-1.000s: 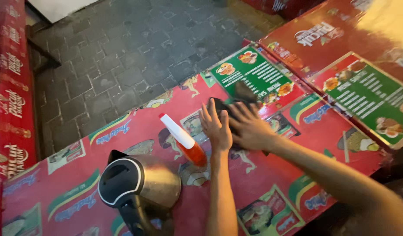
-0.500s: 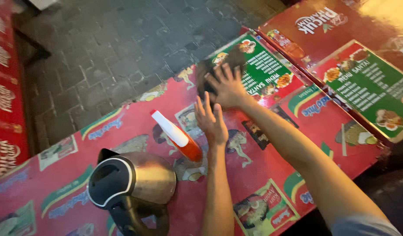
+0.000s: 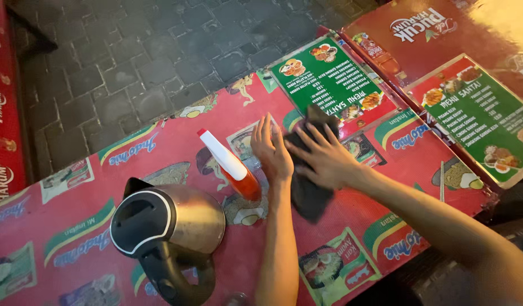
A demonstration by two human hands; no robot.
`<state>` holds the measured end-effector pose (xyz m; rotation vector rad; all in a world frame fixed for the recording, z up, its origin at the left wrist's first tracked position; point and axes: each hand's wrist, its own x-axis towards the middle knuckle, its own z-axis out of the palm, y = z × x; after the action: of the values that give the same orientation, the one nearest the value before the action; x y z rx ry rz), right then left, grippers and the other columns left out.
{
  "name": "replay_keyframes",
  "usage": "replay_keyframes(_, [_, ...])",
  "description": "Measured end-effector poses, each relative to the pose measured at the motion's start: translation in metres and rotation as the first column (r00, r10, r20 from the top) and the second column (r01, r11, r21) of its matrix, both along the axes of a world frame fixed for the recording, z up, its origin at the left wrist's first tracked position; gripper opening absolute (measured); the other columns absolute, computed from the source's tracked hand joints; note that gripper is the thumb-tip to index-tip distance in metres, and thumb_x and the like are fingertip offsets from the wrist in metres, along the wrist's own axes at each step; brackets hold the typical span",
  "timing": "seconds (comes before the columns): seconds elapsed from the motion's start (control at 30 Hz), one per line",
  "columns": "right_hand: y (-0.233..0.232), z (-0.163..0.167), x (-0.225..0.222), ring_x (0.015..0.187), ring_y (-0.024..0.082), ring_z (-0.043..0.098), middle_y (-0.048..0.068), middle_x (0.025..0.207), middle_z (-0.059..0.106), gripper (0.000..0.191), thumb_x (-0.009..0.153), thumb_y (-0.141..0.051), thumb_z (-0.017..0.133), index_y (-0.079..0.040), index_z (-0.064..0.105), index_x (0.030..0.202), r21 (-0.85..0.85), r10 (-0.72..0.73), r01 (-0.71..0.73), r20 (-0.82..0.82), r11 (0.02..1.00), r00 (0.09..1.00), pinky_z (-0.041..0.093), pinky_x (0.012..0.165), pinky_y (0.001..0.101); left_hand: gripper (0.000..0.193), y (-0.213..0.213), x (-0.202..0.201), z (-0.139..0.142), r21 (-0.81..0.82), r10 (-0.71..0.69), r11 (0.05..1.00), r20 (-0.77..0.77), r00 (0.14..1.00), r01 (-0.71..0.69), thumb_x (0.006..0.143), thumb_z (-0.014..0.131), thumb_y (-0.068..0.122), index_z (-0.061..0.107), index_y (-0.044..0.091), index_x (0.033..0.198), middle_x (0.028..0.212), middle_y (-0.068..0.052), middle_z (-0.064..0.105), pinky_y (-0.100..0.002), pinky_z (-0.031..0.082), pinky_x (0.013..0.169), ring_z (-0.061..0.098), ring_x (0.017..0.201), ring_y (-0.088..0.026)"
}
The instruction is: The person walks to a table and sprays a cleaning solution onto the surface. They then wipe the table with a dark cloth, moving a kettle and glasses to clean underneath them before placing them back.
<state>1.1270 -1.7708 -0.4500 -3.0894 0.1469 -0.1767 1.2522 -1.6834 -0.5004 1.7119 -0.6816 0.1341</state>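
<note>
My right hand (image 3: 324, 158) lies flat on a dark cloth (image 3: 306, 187), fingers spread wide, palm pressing it onto the red printed tabletop (image 3: 176, 141); no pinch, just downward pressure. The cloth sits under & just below my palm, one corner poking out past my fingertips toward the green menu card (image 3: 329, 79), a longer flap trailing back toward my wrist. My left hand (image 3: 271, 148) rests flat beside it, fingers together-ish & extended, touching the table; holds nothing; its thumb side is right against the cloth edge, can't tell if it overlaps.

Cloth looks soft, limp, light; it'll bunch & fold if pushed from one edge, so I judge the flat palm in the middle is the best hold; for lifting, a pinch at the loose trailing flap would do. Table covering looks glossy, prob. slick, so the cloth should slide easily.

Just left of my left hand: a spray bottle (image 3: 230, 170), orange body, white nozzle w/ red tip, tilted; near enough to knock, prob. light & tippy. Further left & nearer me: a steel electric kettle (image 3: 170, 226) w/ black lid & handle. A second menu card (image 3: 477, 113) lies well off to the right of my right arm.
</note>
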Motion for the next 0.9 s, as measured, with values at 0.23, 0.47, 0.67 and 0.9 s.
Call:
replay_keyframes(0.23, [-0.009,0.010,0.153,0.148,0.057,0.014,0.028,0.163,0.022,0.085,0.091,-0.054,0.055,-0.023,0.023,0.163,-0.041,-0.322,0.323,0.026,0.946,0.946,0.011,0.108,0.0829,0.056,0.003,-0.006,0.003,0.007,0.022,1.000,0.059,0.998,-0.022,0.110,0.040,0.041,0.060,0.001,0.143,0.155,-0.023,0.050,-0.053,0.031,0.122,0.044,0.143,-0.043])
replay_keyframes(0.47, [-0.011,-0.039,0.087,0.163,0.040,0.018,0.014,0.174,0.027,0.076,0.103,-0.048,0.060,-0.018,0.032,0.167,-0.346,0.138,-0.028,0.299,0.938,0.944,0.011,0.127,0.0717,0.049,0.000,-0.026,0.024,-0.024,-0.015,1.000,0.212,0.977,0.020,0.110,0.049,0.039,0.062,0.003,0.141,0.149,-0.017,0.059,-0.052,0.032,0.123,0.045,0.144,-0.043])
replay_keyframes(0.67, [0.041,-0.017,-0.059,0.155,0.044,0.010,0.018,0.163,0.027,0.073,0.085,-0.062,0.066,-0.021,0.051,0.144,0.069,0.042,-0.034,-0.110,0.997,0.993,0.007,0.120,0.0707,0.048,0.004,-0.055,0.033,0.098,-0.131,0.988,0.108,0.985,0.121,0.106,0.053,0.038,0.060,0.008,0.143,0.142,-0.016,0.063,-0.053,0.035,0.119,0.050,0.138,-0.041])
replay_keyframes(0.9, [0.069,-0.023,-0.125,0.153,0.042,0.023,0.017,0.164,0.033,0.083,0.075,-0.053,0.070,-0.021,0.050,0.149,0.099,-0.202,0.192,0.099,0.976,0.974,0.017,0.120,0.0680,0.056,0.075,-0.108,0.003,0.279,-0.234,0.942,0.154,0.960,0.185,0.103,0.057,0.043,0.055,0.007,0.145,0.141,-0.019,0.061,-0.052,0.035,0.117,0.052,0.135,-0.040])
